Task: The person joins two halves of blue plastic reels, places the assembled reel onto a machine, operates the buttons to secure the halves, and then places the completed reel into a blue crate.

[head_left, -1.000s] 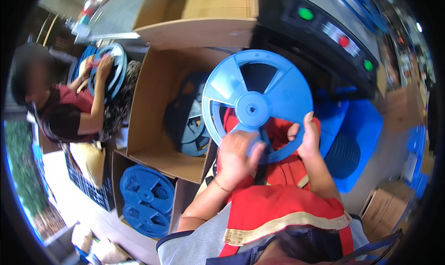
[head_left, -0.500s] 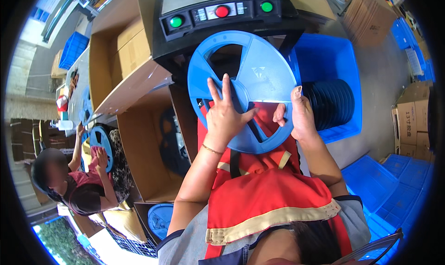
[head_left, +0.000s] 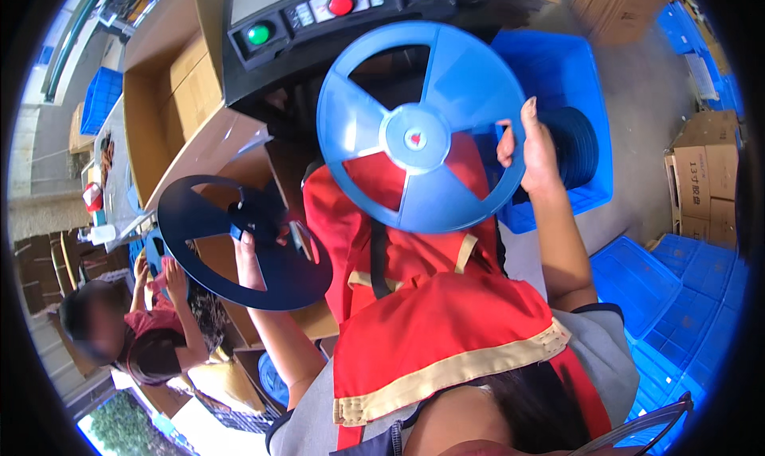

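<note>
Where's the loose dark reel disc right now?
In the head view, the dark reel disc is left of centre, in the person's left hand, beside the light-blue reel disc.

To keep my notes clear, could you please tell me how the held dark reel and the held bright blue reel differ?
Colour: the dark reel looks nearly black, the bright blue reel light and shiny. Pose: the dark reel shows at a slant; the bright blue reel faces the camera more squarely. Hold: the left grip has the dark reel, the right grip the bright blue reel. Both are round, with cut-out openings.
</note>
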{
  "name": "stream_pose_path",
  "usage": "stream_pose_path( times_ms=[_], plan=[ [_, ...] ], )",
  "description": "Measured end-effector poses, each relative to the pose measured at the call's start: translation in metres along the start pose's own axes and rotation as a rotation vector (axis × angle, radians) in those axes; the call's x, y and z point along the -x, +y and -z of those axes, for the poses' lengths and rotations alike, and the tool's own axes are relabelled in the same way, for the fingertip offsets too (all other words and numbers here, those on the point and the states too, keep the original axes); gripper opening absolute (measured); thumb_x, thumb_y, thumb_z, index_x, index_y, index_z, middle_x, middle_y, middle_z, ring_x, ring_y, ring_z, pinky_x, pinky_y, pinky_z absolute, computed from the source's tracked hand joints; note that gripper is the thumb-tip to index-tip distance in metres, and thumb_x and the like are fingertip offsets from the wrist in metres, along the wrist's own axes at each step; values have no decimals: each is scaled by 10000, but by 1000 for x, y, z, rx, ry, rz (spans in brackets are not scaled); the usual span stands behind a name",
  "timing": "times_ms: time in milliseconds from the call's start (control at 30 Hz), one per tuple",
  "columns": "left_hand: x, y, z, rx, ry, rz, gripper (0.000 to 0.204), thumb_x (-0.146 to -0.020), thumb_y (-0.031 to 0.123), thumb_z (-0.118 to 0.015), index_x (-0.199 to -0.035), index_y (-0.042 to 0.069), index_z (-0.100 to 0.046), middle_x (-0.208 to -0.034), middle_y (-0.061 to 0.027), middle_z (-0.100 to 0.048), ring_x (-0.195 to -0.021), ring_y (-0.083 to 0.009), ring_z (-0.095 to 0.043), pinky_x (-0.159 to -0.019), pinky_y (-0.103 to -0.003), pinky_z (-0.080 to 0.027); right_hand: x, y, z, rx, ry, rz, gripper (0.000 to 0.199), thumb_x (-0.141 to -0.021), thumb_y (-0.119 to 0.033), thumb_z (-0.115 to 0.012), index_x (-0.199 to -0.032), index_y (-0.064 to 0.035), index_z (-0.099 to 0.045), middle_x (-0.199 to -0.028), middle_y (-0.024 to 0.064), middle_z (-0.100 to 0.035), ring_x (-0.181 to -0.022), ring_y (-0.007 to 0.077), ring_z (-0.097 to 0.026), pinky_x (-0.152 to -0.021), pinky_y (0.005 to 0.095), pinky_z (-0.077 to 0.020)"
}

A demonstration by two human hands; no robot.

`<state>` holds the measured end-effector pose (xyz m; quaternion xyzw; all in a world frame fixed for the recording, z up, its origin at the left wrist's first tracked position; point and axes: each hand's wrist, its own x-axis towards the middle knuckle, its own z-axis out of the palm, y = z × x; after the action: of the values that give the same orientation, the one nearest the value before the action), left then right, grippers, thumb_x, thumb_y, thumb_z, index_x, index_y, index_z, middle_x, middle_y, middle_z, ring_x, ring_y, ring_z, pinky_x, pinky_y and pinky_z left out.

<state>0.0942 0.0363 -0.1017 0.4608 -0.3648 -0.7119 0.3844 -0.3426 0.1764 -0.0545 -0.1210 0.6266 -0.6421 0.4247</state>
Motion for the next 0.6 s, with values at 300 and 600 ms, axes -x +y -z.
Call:
stream_pose_path(
  times_ms=[300, 600],
  plan=[
    [-19, -78, -30, 83, -77, -157, 638, -846, 346, -721, -1347, 69, -439, -1202, -80, -588, -1057, -191, -595, -907, -344, -501, 32, 26, -61, -344, -14, -143, 596, -998, -531, -413, -1141, 39, -513, -630, 38, -501, -590, 186, -528, -560, 293, -439],
    [-18, -21, -113, 238, -468, 22, 702, -823, 261, -759, -1378, 83, -367, -1242, -102, -534, -1081, -197, -576, -928, -354, -497, 69, 52, -46, 884, -351, 283, 619, -801, -368, -774, -1216, 4, -507, -936, 132, -659, -783, 227, -674, -667, 331, -560]
  ],
)
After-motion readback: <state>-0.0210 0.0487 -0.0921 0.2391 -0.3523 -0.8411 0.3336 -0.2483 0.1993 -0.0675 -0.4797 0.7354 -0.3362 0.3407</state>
